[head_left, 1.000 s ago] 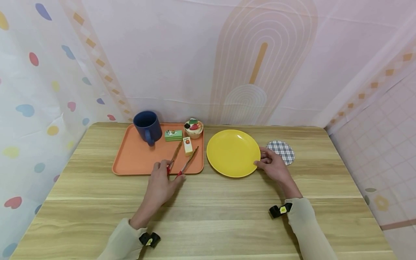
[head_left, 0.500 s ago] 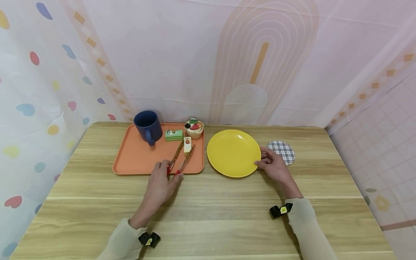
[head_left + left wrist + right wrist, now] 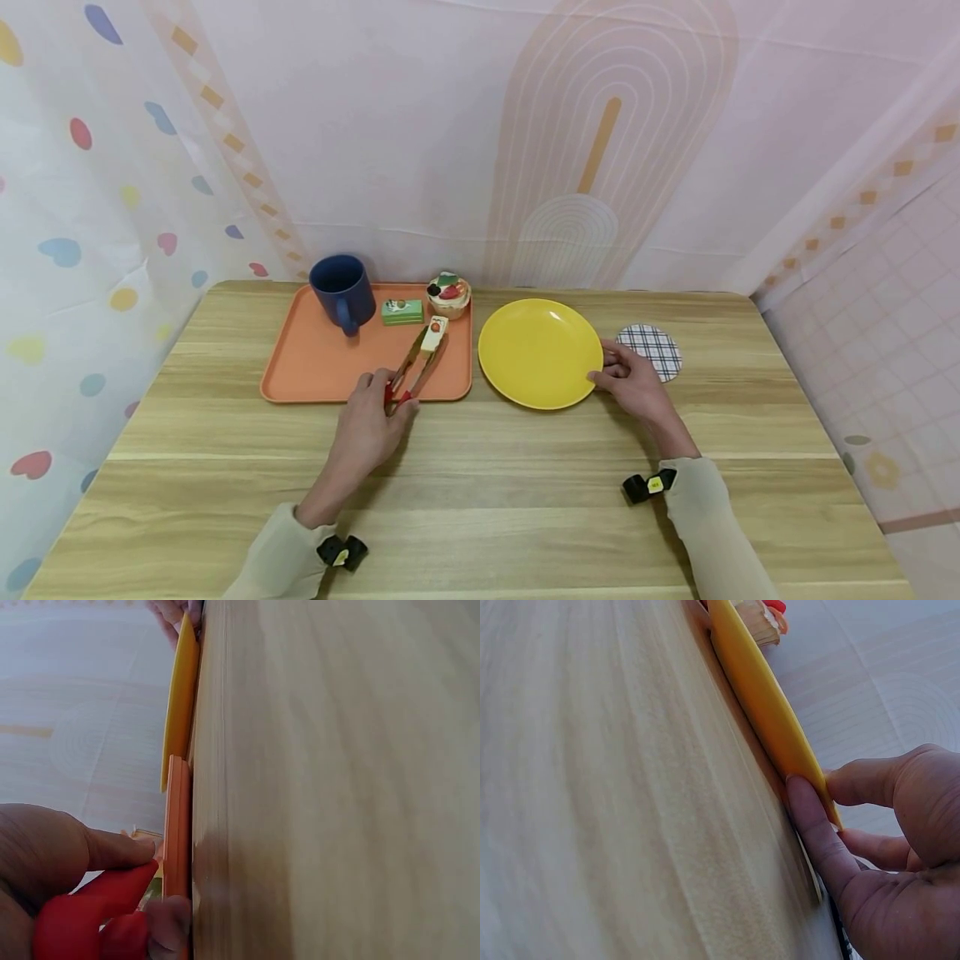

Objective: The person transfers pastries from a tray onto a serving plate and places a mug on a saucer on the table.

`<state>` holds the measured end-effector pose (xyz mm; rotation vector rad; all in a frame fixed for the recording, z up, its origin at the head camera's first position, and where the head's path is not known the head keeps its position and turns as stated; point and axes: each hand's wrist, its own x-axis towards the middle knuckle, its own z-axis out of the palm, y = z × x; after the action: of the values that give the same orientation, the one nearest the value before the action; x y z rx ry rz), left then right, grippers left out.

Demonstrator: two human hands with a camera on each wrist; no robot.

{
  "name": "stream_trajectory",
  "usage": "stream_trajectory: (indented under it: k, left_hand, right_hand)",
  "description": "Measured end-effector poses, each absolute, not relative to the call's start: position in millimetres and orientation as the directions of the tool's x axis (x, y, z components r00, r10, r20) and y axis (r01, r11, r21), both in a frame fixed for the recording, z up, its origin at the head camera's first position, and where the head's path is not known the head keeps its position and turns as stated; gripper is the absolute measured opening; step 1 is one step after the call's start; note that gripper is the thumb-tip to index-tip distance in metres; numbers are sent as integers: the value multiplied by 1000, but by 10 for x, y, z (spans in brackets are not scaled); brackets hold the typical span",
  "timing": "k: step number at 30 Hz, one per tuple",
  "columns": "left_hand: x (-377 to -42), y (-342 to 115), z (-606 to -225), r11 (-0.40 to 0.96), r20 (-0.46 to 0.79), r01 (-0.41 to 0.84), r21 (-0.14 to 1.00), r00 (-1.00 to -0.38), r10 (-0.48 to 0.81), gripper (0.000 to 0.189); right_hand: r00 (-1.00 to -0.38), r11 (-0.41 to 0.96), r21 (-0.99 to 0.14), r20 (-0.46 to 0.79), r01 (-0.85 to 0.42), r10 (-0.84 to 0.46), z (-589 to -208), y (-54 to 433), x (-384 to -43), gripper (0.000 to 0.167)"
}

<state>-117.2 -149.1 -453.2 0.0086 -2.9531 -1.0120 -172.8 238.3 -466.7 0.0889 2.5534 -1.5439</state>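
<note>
My left hand (image 3: 371,429) grips a pair of tongs (image 3: 402,373) by the red handles (image 3: 97,915). Between the tongs' tips sits a small white-topped cake slice (image 3: 435,333) with an orange decoration, tilted slightly, over the orange tray (image 3: 315,375). Whether it is lifted off the tray I cannot tell. At the right rim of the yellow plate (image 3: 540,354), my right hand (image 3: 633,383) pinches the edge between thumb and fingers, as the right wrist view also shows. A green cake slice (image 3: 402,312) and a fruit-topped cupcake (image 3: 448,296) are behind the tongs on the tray.
A dark blue mug (image 3: 342,296) stands at the tray's back left, handle toward the front. Right of the plate lies a round checked coaster (image 3: 652,350), partly behind the right hand. The wooden table (image 3: 495,500) meets a patterned curtain (image 3: 420,150) at the back.
The tongs have narrowed from wide apart to closed around the white-topped cake slice, which has turned and tilted to the right. The right hand and plate have stayed in place.
</note>
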Motion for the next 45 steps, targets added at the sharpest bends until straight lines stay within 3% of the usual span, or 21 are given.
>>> stream_trajectory:
  k: [45]
  left_hand:
    - [-1094,-1555,-4444,721,109,76,689,-994,1,44]
  right_hand:
    - [-986,478,-870,-162,122,-42,-4668,2399,-1711,60]
